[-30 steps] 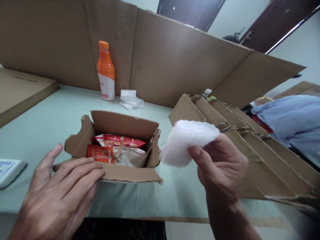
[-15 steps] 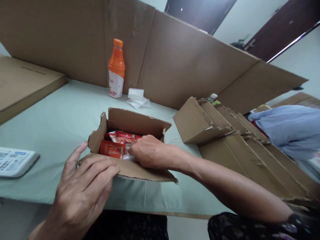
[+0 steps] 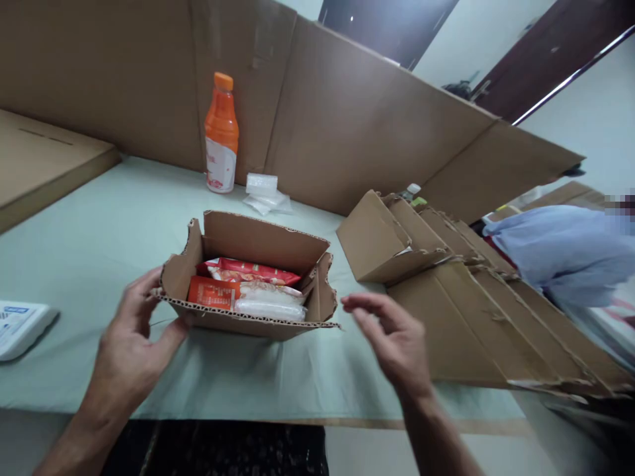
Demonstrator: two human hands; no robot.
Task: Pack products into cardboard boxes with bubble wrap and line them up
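A small open cardboard box [image 3: 248, 241] stands on the pale green table [image 3: 99, 225]. Inside lie red and orange snack packets [image 3: 233, 281] and a white padded packet [image 3: 270, 305] at the front. My left hand [image 3: 131, 344] grips the box's near left corner, thumb on the outside wall and fingers curled on the flap. My right hand [image 3: 391, 337] hovers just right of the box with its fingers apart and slightly curled, holding nothing and not touching the box.
An orange bottle [image 3: 221, 135] and small clear bags [image 3: 265, 193] stand at the back by a tall cardboard wall [image 3: 347, 132]. A row of flattened boxes [image 3: 446, 277] lies to the right. A white device [image 3: 20, 327] sits at the left edge. Another person's blue sleeve [image 3: 560, 251] shows far right.
My right hand carried the white padded packet into the box, left it there and drew back to the right. My left hand shifted from the front flap to the box's left corner.
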